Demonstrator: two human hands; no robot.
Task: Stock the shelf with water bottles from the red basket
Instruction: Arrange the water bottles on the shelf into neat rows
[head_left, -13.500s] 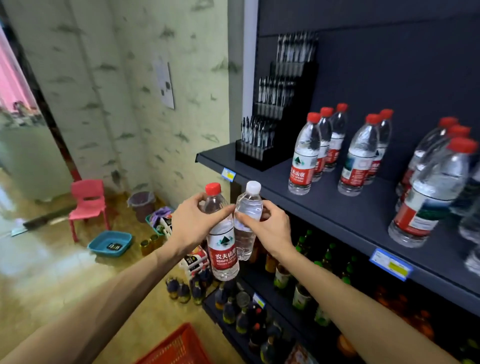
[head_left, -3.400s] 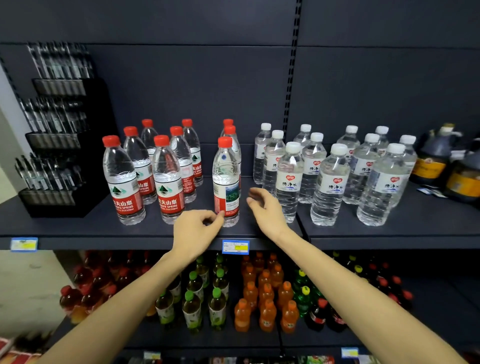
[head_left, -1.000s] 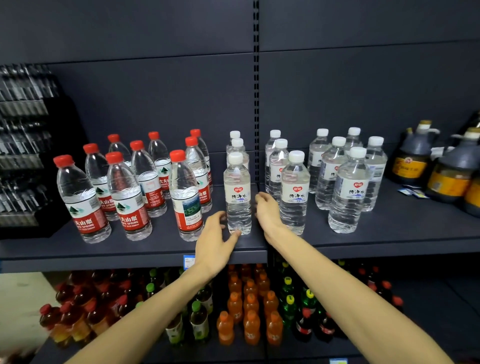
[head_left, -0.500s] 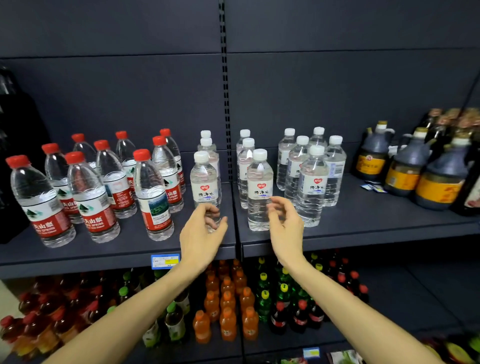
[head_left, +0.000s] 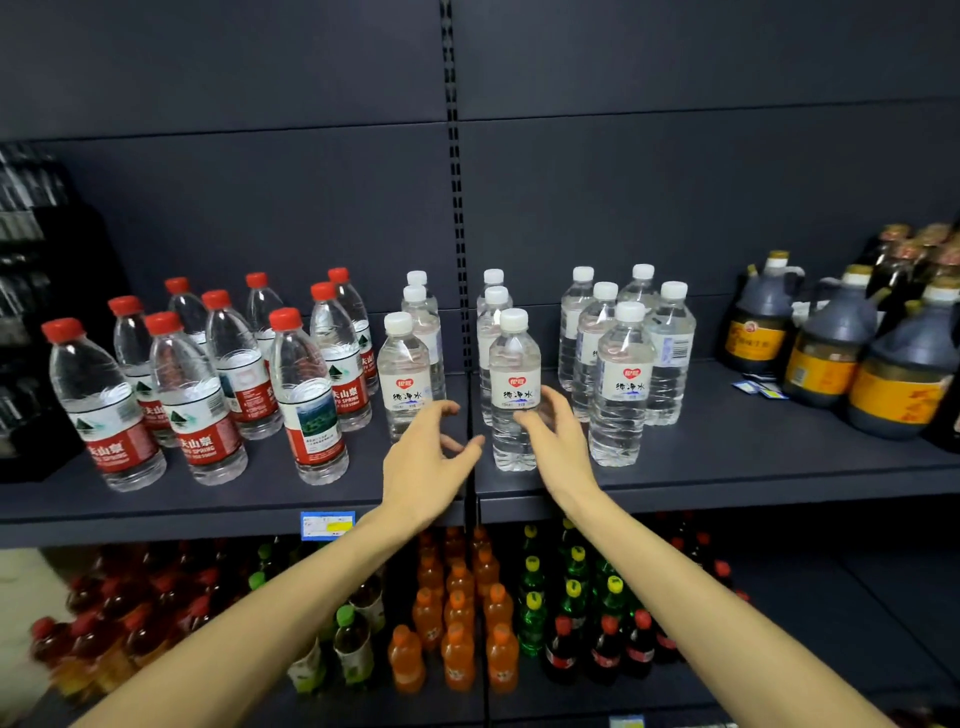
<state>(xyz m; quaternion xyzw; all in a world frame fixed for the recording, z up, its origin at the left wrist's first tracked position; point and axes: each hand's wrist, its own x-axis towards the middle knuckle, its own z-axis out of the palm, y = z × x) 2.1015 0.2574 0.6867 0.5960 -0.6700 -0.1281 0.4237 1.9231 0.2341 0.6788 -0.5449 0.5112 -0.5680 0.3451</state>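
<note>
My left hand (head_left: 426, 457) is loose and empty, fingers half curled in front of the white-capped bottle (head_left: 404, 374) that stands just left of the shelf's centre seam (head_left: 470, 499). My right hand (head_left: 558, 441) is open too, its fingers beside the white-capped bottle (head_left: 514, 389) just right of that seam; I can't tell whether they touch it, but they don't wrap it. Further left of the seam the red-capped water bottles (head_left: 306, 395) stand upright in rows, and further right more white-capped ones (head_left: 623, 384), then dark jugs (head_left: 831, 343). The red basket is out of view, so I judge this placing done but cannot tell how many bottles remain.
</note>
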